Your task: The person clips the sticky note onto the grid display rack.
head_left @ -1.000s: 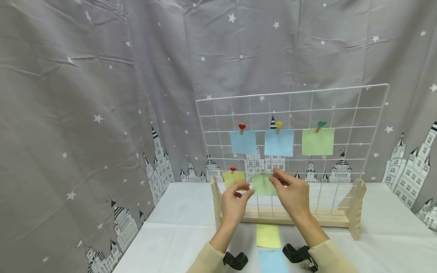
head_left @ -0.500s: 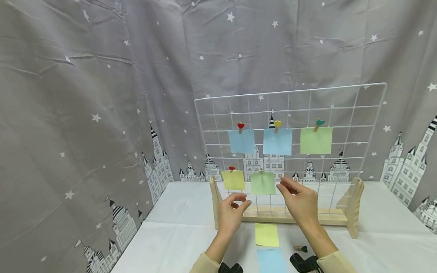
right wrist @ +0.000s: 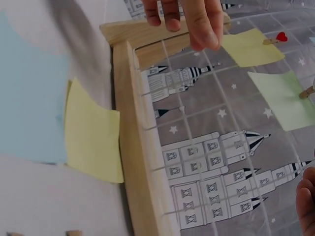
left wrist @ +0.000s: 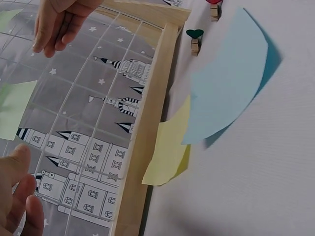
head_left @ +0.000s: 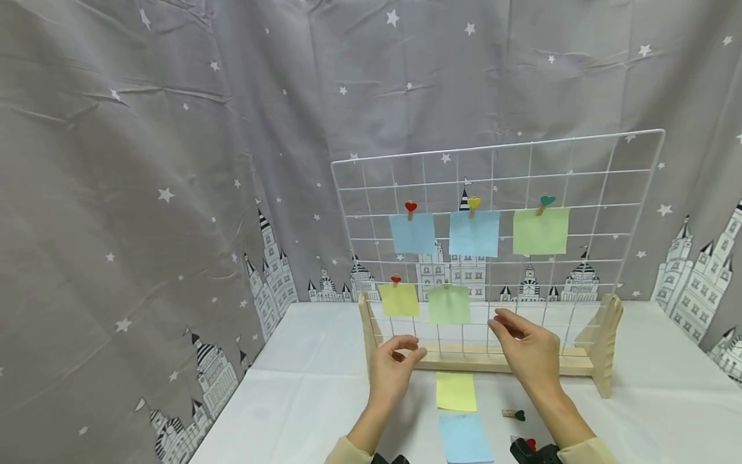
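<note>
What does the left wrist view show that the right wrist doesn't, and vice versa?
Left wrist only: the dark green heart and the red heart on two loose pegs, plus part of a second green note at the left edge.
Right wrist only: the hung yellow note, its red-heart clip, and the wooden clip on the hung green note.
Both: left hand, right hand, hung green note, loose yellow paper, loose blue paper, wooden base, wire grid, printed backdrop.

lower-row green note (head_left: pixel 449 305); square, upright; clipped at its top edge to white wire grid (head_left: pixel 498 146)
</note>
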{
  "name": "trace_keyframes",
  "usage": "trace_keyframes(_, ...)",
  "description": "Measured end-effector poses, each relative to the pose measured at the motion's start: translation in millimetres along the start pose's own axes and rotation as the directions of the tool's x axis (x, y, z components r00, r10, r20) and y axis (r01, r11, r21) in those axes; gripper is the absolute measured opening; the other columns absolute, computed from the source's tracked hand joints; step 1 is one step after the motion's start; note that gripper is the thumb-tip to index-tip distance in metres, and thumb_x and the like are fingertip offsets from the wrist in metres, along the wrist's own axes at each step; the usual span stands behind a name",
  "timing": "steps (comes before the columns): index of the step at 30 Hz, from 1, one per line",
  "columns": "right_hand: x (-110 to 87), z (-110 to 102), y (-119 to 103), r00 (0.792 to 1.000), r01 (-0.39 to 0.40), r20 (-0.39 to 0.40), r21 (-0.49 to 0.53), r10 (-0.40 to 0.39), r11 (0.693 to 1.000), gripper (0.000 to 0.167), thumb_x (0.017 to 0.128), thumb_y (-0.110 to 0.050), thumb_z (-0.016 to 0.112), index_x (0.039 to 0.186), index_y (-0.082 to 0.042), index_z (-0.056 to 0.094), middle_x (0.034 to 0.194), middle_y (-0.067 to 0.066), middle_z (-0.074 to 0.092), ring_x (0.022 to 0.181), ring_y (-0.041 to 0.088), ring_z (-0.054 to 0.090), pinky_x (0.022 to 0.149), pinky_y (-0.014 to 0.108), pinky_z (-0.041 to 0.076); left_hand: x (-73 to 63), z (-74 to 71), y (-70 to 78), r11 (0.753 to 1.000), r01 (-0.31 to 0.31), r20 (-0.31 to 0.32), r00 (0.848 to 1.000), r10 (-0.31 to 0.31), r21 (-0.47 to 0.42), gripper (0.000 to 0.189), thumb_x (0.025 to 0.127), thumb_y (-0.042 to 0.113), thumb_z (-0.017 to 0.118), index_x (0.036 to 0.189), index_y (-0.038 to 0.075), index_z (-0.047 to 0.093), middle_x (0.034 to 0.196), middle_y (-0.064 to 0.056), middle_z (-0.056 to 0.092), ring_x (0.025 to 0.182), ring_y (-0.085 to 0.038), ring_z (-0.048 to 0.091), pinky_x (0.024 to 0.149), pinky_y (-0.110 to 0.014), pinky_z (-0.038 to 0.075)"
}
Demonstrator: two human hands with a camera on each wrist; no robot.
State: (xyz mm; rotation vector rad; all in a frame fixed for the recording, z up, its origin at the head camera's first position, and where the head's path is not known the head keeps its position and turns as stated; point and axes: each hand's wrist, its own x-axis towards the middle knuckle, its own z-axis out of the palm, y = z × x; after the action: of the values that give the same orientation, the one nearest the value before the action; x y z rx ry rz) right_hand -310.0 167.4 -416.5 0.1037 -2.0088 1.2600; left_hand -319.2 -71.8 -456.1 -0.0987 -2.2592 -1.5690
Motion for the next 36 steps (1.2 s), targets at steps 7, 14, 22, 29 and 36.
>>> trace_keyframes(7, -9.5, -10, 14, 0.997, -0.072, 0.038, -0.064, 0.074, 0.995, 0.025, 0.089, -0.013, 0.081, 0.113, -0.007, 0.079, 0.097, 0.009, 0.081, 0.074, -0.015, 0.058, 0.064, 0.007, 0.045, -6.1, 0.1, -8.9, 1.000, 0.013, -0.001, 1.000, -0.013, -0.022, 0.016, 0.083, 0.020, 0.087, 0.097, 0.020, 0.078, 0.094, 0.004, 0.076, 0.077, -0.011, 0.058, 0.071, -0.022, 0.048)
trace_keyframes(14, -17.0, -16, 25, 0.987, -0.142, 0.062, -0.086, 0.148, 0.986, 0.025, 0.091, -0.018, 0.079, 0.114, -0.007, 0.079, 0.100, 0.010, 0.081, 0.073, -0.013, 0.060, 0.060, 0.012, 0.047, -14.3, -2.6, -17.9, 0.998, 0.051, 0.033, 0.998, -0.050, -0.031, 0.019, 0.083, 0.020, 0.087, 0.099, 0.017, 0.078, 0.092, 0.002, 0.076, 0.074, -0.010, 0.058, 0.067, -0.021, 0.048)
trace_keyframes(22, -22.8, -22, 36, 0.979, -0.189, 0.057, -0.117, 0.197, 0.975, 0.028, 0.090, -0.020, 0.081, 0.115, -0.006, 0.079, 0.101, 0.012, 0.080, 0.072, -0.010, 0.060, 0.060, 0.011, 0.047, -21.3, 1.5, -25.5, 0.998, 0.064, 0.081, 0.995, -0.063, -0.015, 0.026, 0.082, 0.024, 0.087, 0.103, 0.012, 0.077, 0.094, 0.002, 0.077, 0.074, -0.008, 0.057, 0.070, -0.019, 0.047)
trace_keyframes(29, -30.7, -26, 46, 0.964, -0.239, 0.084, -0.150, 0.253, 0.959, 0.029, 0.091, -0.022, 0.081, 0.115, -0.005, 0.078, 0.103, 0.012, 0.080, 0.073, -0.012, 0.059, 0.061, 0.011, 0.048, -29.6, 2.5, -32.1, 0.997, 0.074, 0.089, 0.993, -0.071, -0.030, 0.026, 0.081, 0.021, 0.087, 0.102, 0.009, 0.077, 0.091, 0.001, 0.076, 0.069, -0.006, 0.056, 0.066, -0.019, 0.047)
trace_keyframes(36, -39.7, -30, 58, 0.955, -0.246, 0.120, -0.187, 0.270, 0.951, 0.027, 0.091, -0.018, 0.080, 0.115, -0.007, 0.078, 0.097, 0.009, 0.081, 0.075, -0.008, 0.063, 0.065, 0.010, 0.048, -36.4, 5.3, -37.1, 0.994, 0.101, 0.144, 0.985, -0.093, -0.051, 0.026, 0.082, 0.021, 0.087, 0.102, 0.008, 0.077, 0.090, 0.001, 0.076, 0.066, -0.005, 0.055, 0.058, -0.018, 0.047)
